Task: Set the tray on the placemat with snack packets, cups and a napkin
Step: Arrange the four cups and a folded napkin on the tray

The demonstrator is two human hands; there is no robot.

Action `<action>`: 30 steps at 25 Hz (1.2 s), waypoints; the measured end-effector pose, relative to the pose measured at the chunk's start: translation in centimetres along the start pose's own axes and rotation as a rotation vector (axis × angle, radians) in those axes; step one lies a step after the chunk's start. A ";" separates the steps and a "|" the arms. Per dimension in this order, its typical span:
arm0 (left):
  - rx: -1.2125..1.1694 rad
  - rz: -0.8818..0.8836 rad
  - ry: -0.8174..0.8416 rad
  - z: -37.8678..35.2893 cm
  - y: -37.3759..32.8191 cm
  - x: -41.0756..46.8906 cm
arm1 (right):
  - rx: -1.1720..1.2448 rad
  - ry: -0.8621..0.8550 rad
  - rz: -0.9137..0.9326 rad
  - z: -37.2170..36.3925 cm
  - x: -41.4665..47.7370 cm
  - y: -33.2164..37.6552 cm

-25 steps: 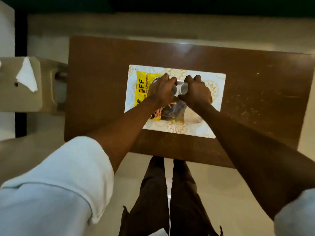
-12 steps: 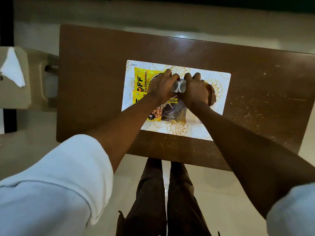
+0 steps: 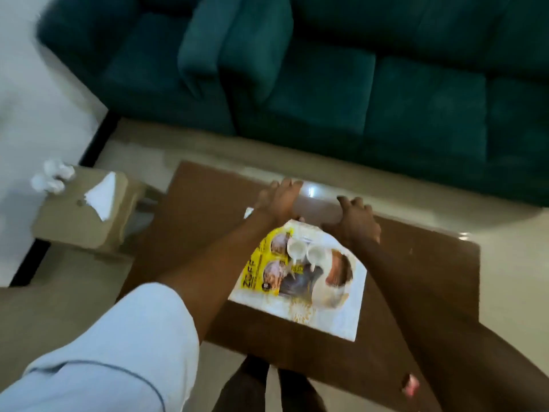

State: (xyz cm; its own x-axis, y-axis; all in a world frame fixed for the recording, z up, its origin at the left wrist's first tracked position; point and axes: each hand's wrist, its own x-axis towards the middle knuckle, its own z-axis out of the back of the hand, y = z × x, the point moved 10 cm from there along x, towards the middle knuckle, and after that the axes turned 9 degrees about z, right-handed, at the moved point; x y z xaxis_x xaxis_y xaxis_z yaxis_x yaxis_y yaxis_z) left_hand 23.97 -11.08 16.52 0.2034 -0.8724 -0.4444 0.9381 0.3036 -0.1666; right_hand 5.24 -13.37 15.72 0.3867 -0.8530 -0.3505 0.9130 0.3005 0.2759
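A white patterned placemat [image 3: 335, 316] lies on the brown table [image 3: 202, 227]. On it sits a dark tray [image 3: 300, 285] holding a yellow snack packet [image 3: 261, 275] and two white cups [image 3: 307, 249] side by side. My left hand [image 3: 279, 197] hovers beyond the placemat's far edge, fingers spread, holding nothing. My right hand [image 3: 358, 221] is by the far right corner of the placemat, fingers loosely curled, empty as far as the blur shows. A white napkin [image 3: 102, 194] lies on the beige stool [image 3: 80, 221] to the left.
A teal sofa [image 3: 326, 72] runs along behind the table. Crumpled white tissue [image 3: 52, 175] sits at the stool's far corner. My legs stand at the table's near edge. A small pink object [image 3: 411, 383] lies near the table's front right.
Both hands let go of the cups and moved away toward the table's far side. The camera tilted up, bringing the sofa into view.
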 end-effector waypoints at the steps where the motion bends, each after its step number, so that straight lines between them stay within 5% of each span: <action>1: -0.018 0.000 -0.058 5.1 -0.3 -0.5 | -0.007 -0.054 0.018 4.9 0.4 1.2; 8: 0.031 0.036 -0.638 40.0 1.6 -11.1 | -0.055 -0.456 0.307 39.4 -1.0 17.6; 13: -0.040 0.183 -0.841 55.4 10.1 -23.1 | -0.115 -0.646 0.584 53.7 -7.9 33.7; 22: 0.070 0.379 -1.163 69.4 30.9 -50.2 | -0.105 -0.875 0.962 60.9 -24.0 61.2; 30: 0.028 0.495 -1.139 68.9 49.3 -62.1 | -0.049 -0.862 0.972 58.0 -28.6 78.6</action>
State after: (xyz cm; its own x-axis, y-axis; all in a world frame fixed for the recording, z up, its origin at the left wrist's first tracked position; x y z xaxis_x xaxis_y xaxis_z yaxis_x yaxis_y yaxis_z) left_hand 76.92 31.66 96.49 0.6514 -0.5065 0.5649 0.6940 0.6986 -0.1740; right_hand 58.35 9.91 99.39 0.6978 -0.2704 0.6633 0.3184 0.9466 0.0509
